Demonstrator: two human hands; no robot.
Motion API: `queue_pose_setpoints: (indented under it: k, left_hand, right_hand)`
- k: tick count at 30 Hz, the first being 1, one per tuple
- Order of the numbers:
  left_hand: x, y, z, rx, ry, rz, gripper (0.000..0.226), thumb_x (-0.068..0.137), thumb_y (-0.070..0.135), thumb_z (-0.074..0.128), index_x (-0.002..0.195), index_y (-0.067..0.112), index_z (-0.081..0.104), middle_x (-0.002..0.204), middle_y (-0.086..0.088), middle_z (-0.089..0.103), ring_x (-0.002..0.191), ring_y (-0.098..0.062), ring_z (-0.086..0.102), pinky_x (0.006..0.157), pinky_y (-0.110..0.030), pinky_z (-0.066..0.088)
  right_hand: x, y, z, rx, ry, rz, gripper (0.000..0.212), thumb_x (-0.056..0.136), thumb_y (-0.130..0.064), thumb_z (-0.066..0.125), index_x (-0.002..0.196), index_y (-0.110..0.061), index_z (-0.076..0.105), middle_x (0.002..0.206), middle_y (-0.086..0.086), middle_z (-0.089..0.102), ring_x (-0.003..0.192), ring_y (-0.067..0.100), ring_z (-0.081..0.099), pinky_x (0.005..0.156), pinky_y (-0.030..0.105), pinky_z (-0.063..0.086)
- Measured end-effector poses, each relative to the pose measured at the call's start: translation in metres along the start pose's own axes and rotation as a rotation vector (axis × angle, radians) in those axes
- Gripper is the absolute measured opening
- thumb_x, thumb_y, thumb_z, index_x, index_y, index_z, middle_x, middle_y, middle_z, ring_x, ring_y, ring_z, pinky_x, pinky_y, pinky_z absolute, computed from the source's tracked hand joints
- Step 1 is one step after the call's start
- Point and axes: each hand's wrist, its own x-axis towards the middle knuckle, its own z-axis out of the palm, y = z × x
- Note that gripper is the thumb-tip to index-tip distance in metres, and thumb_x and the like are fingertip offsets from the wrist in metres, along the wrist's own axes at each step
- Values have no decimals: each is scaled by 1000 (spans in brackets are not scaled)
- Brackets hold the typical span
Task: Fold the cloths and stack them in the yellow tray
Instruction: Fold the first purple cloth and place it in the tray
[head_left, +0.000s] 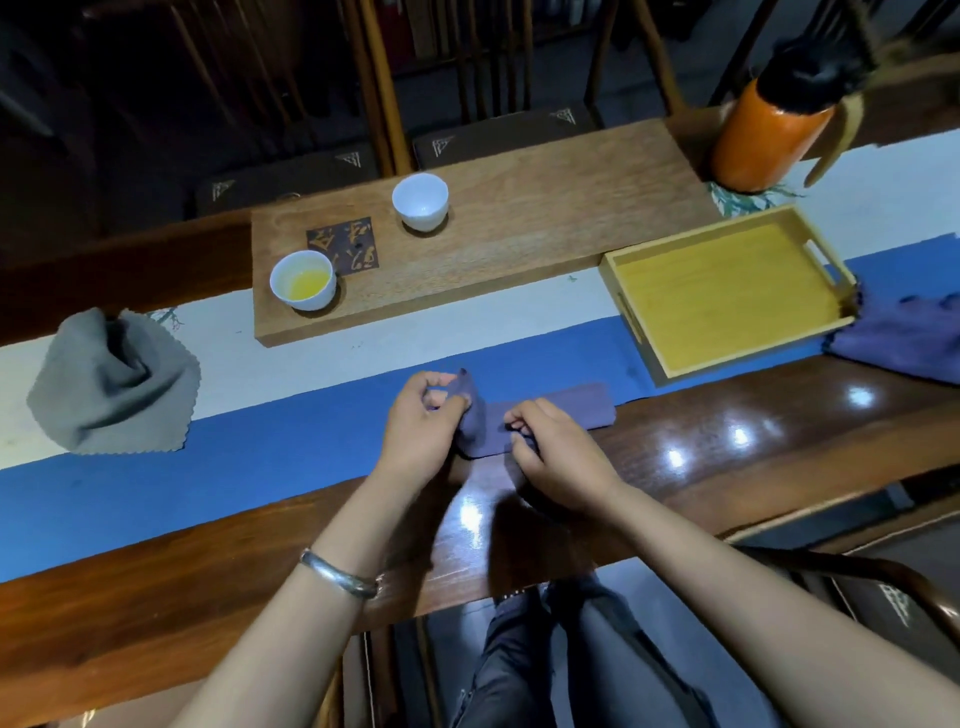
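Observation:
A purple cloth (563, 410) lies folded into a narrow strip on the blue runner at the table's middle. My left hand (421, 426) pinches its left end and lifts that end up. My right hand (556, 447) grips the cloth's near edge beside it. The yellow tray (727, 293) stands to the right with nothing in it. A second purple cloth (904, 338) lies crumpled just right of the tray. A grey cloth (114, 384) sits bunched at the far left.
A wooden tea board (519, 228) behind my hands carries a white cup (421, 201) and a cup of yellow liquid (303, 280). An orange bottle (769, 130) stands at the back right. Chairs line the far side.

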Motion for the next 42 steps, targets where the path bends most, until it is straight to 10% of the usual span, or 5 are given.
queue_pose_setpoints:
  k: [10,16,30,35,42]
  left_hand:
    - [10,22,109,71,-231,-108,9,96,10,43,97,13,52,79,-5,65,63,-12,59,71,-30,51]
    - [23,2,87,321,-190,-28,13,88,6,50,95,16,55,85,-8,68,86,-27,66,88,-39,51]
    - [15,-43,57,502,-55,-144,36,83,44,67,88,14,48,79,3,56,81,-22,55,69,-29,36]
    - [24,-36,71,389,-44,-178,45,81,31,73,62,17,34,60,1,39,65,-23,41,61,-32,31]
    - [20,-14,64,-95,-257,-234,25,78,20,71,97,8,62,87,-8,69,80,-22,63,73,-37,50]
  right_hand:
    - [-13,46,-31,583,236,371,35,85,-52,50,91,-19,59,83,2,65,81,19,62,80,42,53]
    - [5,75,-30,467,264,511,27,82,-38,68,81,-12,60,69,-4,56,69,13,55,68,31,45]
    - [5,91,-37,217,322,478,16,84,-25,63,85,-12,53,77,3,58,72,18,52,62,30,36]
    - [9,96,-36,133,246,502,23,87,-31,60,81,-12,48,78,7,56,72,23,51,61,31,31]
    - [3,80,-51,247,129,509,25,94,-33,51,95,-9,46,88,4,53,81,22,52,64,32,33]
